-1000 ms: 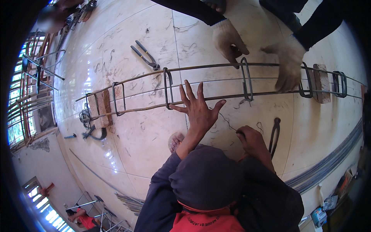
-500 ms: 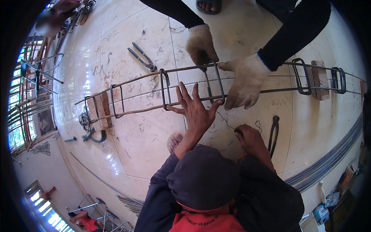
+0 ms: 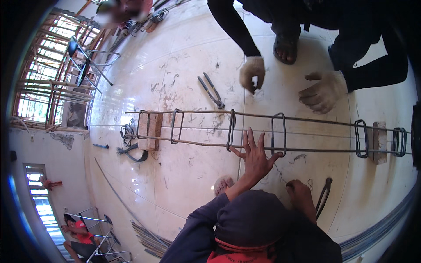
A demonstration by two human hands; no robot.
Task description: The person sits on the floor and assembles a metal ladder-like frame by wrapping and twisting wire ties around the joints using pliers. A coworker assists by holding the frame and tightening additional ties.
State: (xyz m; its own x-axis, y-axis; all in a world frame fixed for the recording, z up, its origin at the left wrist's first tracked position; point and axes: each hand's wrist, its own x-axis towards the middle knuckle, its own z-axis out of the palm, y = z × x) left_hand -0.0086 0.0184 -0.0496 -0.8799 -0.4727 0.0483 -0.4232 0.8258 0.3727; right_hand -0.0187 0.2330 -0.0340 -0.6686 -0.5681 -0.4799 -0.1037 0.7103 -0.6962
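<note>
Neither of my hands shows. A long frame of steel bars with rectangular stirrups lies across the floor. In front of me crouches a person in a dark cap. That person's bare left hand is spread at the near bar, its thumb by a stirrup's corner. Their right hand is closed at the end of a thin wire. Across the frame, a co-worker's gloved hands, one with curled fingers and one open, are apart from the bars.
Bricks sit under both ends of the frame. Pincers lie beyond it and on the near side. A wire bundle is at left, steel rods at lower right. Another person sits at lower left.
The view has shifted, so the scene sits lower and farther right. The co-worker's gloved hands have left the stirrup and drawn back. The capped person's hands stay by the frame and wire.
</note>
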